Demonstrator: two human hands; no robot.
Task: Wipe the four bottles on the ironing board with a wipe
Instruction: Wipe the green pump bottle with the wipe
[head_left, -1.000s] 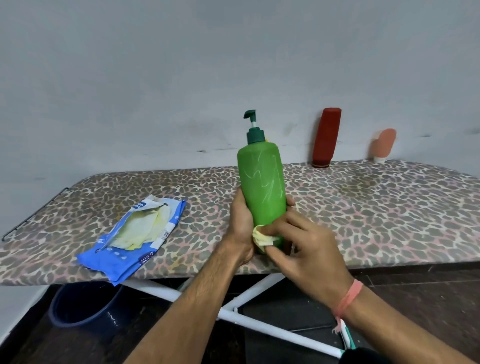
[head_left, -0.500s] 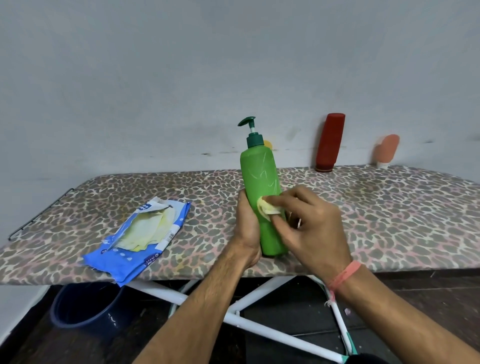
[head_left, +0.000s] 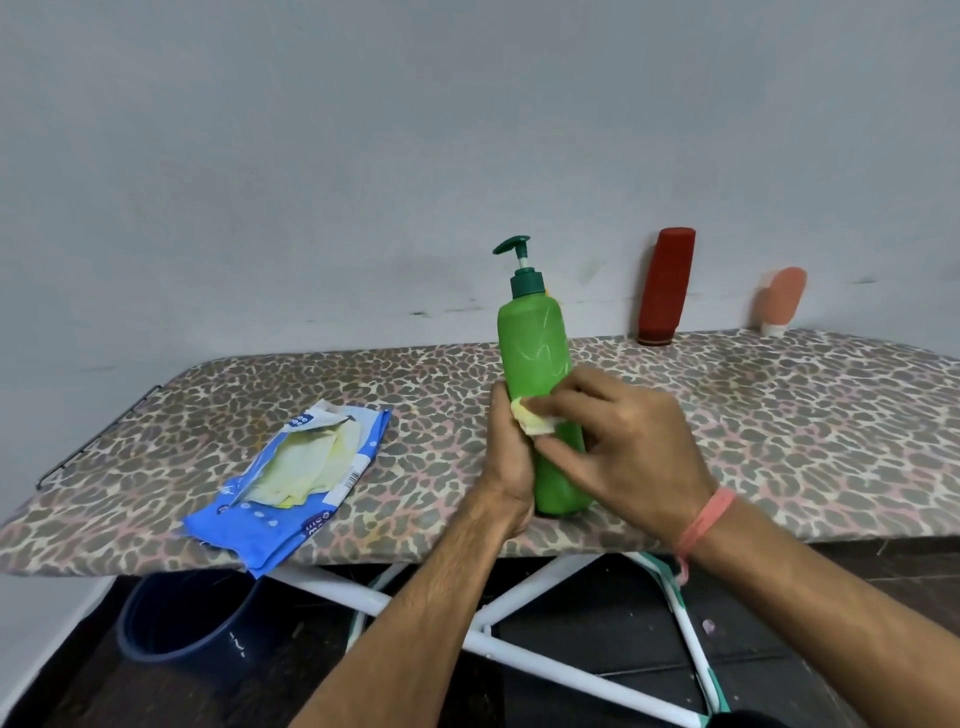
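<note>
Green bottle (head_left: 535, 353) upright (pump leftward), hands gripping, wipe (head_left: 532, 422) pressed.

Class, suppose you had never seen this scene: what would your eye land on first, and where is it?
The bright green pump bottle stands near the front edge of the leopard-print ironing board, gripped by the left hand while the right hand presses a pale wipe against it. At the left lies an open blue wipes packet.
</note>
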